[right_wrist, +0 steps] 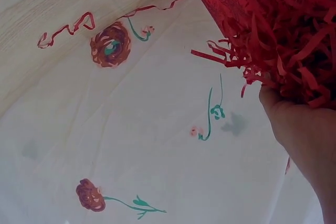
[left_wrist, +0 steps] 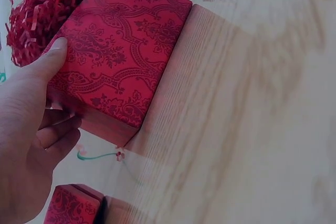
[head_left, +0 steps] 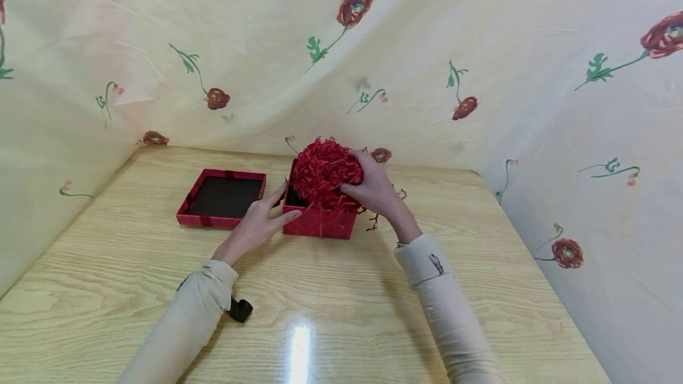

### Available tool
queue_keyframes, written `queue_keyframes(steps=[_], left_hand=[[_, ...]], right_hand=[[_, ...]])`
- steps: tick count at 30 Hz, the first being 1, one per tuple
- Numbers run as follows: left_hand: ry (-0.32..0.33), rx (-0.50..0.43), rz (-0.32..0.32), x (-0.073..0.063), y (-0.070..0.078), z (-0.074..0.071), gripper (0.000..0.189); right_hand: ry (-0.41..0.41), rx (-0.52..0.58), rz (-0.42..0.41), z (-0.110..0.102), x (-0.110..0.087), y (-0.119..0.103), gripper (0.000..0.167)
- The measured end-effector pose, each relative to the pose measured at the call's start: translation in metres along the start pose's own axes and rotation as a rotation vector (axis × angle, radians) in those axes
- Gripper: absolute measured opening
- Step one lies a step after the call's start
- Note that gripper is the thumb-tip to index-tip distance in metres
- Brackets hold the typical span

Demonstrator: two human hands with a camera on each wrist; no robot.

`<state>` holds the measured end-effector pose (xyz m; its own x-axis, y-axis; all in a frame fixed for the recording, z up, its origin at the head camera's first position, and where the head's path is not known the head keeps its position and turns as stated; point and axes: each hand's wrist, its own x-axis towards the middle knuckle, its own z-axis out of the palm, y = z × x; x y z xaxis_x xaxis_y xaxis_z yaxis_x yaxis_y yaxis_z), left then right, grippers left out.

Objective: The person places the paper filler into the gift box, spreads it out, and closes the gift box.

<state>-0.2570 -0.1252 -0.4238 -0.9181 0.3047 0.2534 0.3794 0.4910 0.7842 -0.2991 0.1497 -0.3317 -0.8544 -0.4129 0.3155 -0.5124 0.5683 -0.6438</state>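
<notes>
**Left hand at the corner of a red box, right hand full of red shredded paper**

Shredded paper bunched in one large, tangled wad at the mouth of the box, bulging above the rim and spilling past the right side. Box upright, lidless, patterned with darker scrolls, near the far edge of a pale wooden counter; dark interior visible at the left.

Right hand curled round the wad's right side, thumb toward the near side, fingers partly lost among the strands. Left hand partly open around the near left corner, thumb against the near wall, fingers along the left wall, gripping the box.

Moving in or out: impossible to tell. Soundest handling either way, in all likelihood: keep the left hand braced at that corner against sliding or tipping; hold the wad as a single clump, firmly but without crushing; keep it over the opening; mind the loose fringe on the right, apt to snag or drop.

Just left of the box, the lid, hollow side up, dark inside. To the right, stray strands. Behind and to both sides, pale cloth printed with flowers.
</notes>
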Motion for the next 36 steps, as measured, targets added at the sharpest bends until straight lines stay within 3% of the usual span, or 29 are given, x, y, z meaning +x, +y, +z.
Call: queue_keyframes(steps=[12, 29, 36], left_hand=[[0.005, 0.002, 0.015, 0.001, -0.001, 0.001, 0.084], [-0.015, -0.003, -0.035, 0.001, 0.000, 0.002, 0.087], [-0.010, -0.006, -0.028, 0.000, 0.001, 0.002, 0.087]], right_hand=[[-0.009, -0.010, -0.046, 0.007, 0.002, 0.003, 0.058], [-0.058, -0.107, -0.011, 0.004, -0.013, 0.002, 0.057], [-0.118, -0.164, 0.026, 0.005, -0.022, 0.000, 0.061]])
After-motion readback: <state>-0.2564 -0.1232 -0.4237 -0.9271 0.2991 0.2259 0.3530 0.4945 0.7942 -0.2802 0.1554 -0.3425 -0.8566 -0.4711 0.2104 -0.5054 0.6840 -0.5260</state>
